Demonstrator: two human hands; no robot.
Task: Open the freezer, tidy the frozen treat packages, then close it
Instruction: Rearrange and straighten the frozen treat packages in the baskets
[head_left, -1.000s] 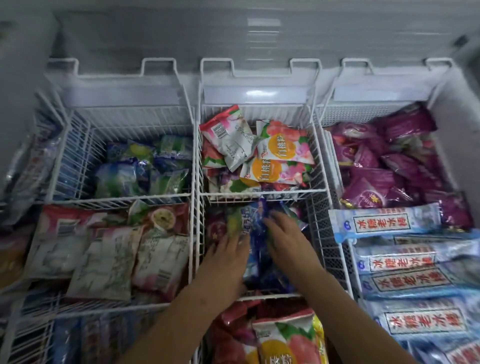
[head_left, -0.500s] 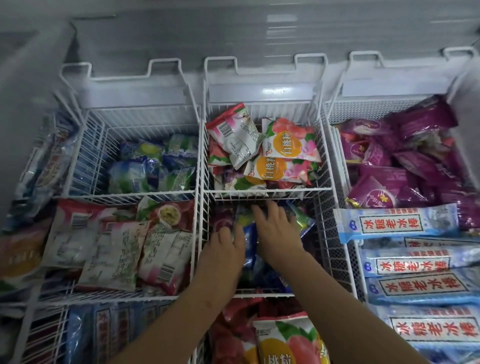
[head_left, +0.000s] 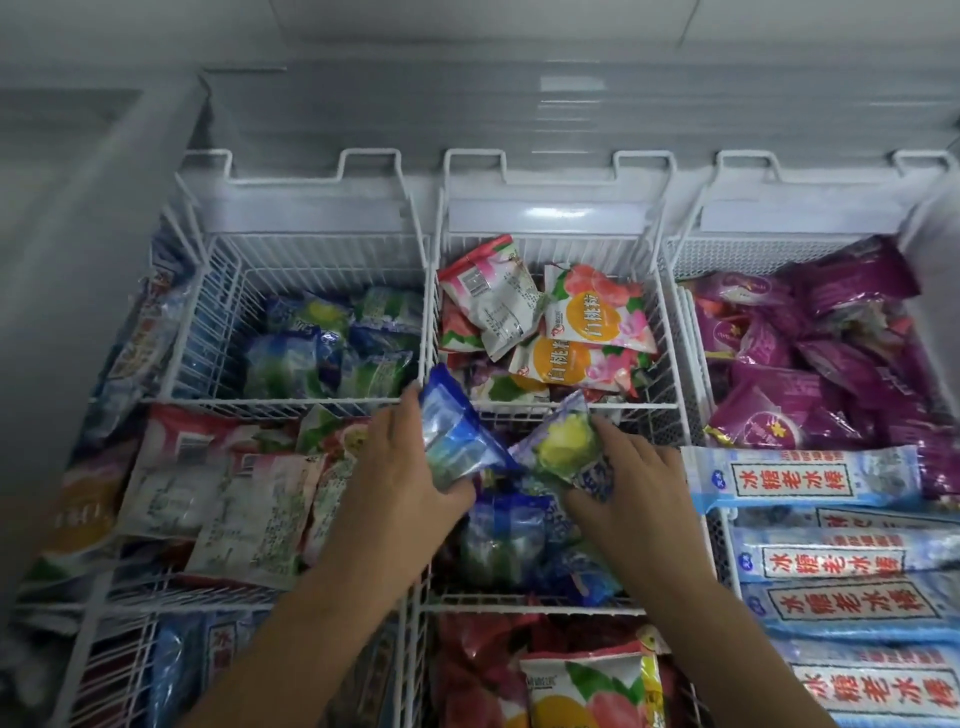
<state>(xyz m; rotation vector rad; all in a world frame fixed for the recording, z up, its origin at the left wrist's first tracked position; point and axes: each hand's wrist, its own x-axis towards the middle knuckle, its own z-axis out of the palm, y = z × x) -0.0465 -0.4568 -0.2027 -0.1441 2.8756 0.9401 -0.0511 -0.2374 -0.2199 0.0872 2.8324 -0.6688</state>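
The chest freezer stands open, with white wire baskets (head_left: 670, 405) full of frozen treat packages. My left hand (head_left: 400, 483) grips a blue package (head_left: 452, 436) lifted above the middle basket. My right hand (head_left: 634, 488) holds a blue package with a yellow lemon picture (head_left: 563, 441), also raised. More blue packages (head_left: 504, 545) lie under both hands in the middle compartment. Peach packages (head_left: 592, 322) fill the compartment behind it.
Blue-green packages (head_left: 332, 348) lie in the far left basket, white-and-red ones (head_left: 223, 499) in front of them. Purple packages (head_left: 810, 364) and long blue ice bars (head_left: 810, 478) fill the right side. The freezer's far wall (head_left: 519, 119) rises behind.
Both hands were buried in the middle compartment; now each has come up holding a blue package. The view has tilted up a little.
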